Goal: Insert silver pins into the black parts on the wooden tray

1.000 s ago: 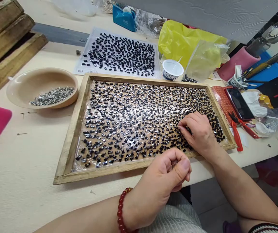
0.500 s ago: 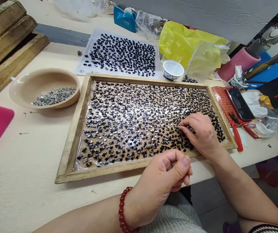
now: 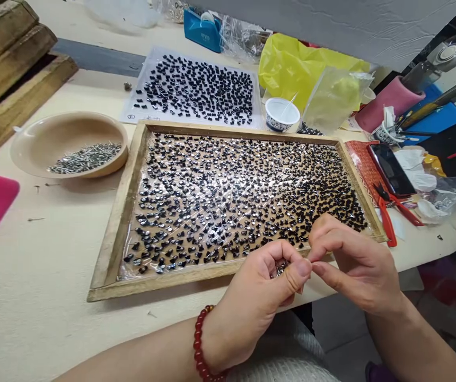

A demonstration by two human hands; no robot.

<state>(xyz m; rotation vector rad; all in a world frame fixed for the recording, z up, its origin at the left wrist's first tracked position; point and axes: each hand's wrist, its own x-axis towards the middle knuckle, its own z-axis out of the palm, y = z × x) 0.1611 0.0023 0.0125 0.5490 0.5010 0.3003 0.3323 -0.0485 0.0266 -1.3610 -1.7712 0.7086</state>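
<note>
My left hand [image 3: 260, 292], with a red bead bracelet [image 3: 200, 342] at the wrist, curls closed in front of the tray; small silvery metal pins [image 3: 279, 268] show inside its fingers. My right hand [image 3: 359, 270] pinches thumb against forefinger right at the left fingertips; whatever is between them is too small to make out. Beyond both hands lies a wooden-framed tray [image 3: 112, 233], its clear film covered with many small black pieces [image 3: 212, 201]. Left of it, a beige bowl [image 3: 33, 143] holds a heap of metal pins [image 3: 87, 158].
Behind the tray, a white sheet [image 3: 144, 114] bears more black pieces, beside a small white cup [image 3: 281, 114] and yellow plastic [image 3: 291, 63]. Red-handled pliers [image 3: 387, 223] and a phone [image 3: 393, 170] lie right. Wooden frames [image 3: 13, 63] are stacked left. Loose pins lie near the bowl.
My right hand has come back from over the tray's right part, toward me, and its fingertips now meet my left fingertips. The left hand has turned slightly, showing the pins inside.
</note>
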